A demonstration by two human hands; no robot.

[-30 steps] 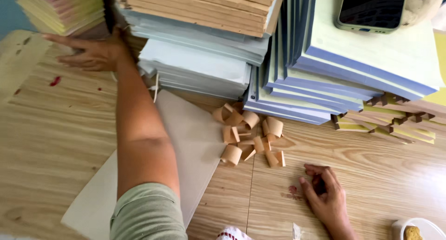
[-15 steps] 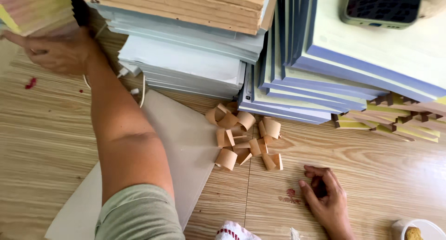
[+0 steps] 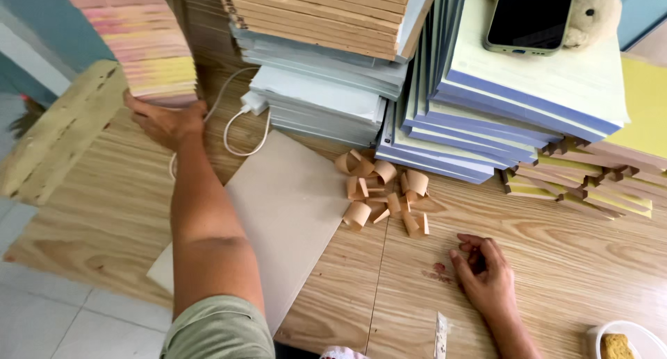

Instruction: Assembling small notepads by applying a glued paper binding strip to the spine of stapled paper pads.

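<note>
My left hand [image 3: 165, 120] reaches far across the wooden table [image 3: 570, 262], arm stretched out. Its fingers grip the lower edge of a tall stack of pink and yellow sheets [image 3: 142, 50] at the back left. My right hand [image 3: 486, 276] rests on the table near the front right, fingers loosely curled and holding nothing. A small heap of curled brown paper strips [image 3: 382, 191] lies between the two hands, beside a flat grey cardboard sheet [image 3: 292, 206] under my left arm.
Stacks of blue-edged boards [image 3: 479, 123] and brown boards [image 3: 326, 19] fill the back. A phone [image 3: 531, 15] and a plush toy [image 3: 590, 12] lie on top. A white charger cable [image 3: 240, 123] loops near the left hand. A rough wooden plank [image 3: 59, 140] leans at the left.
The view has swung left and back, bringing the pink and yellow stack and the cable into sight. My left hand stays at the stack's base. The right hand has not moved.
</note>
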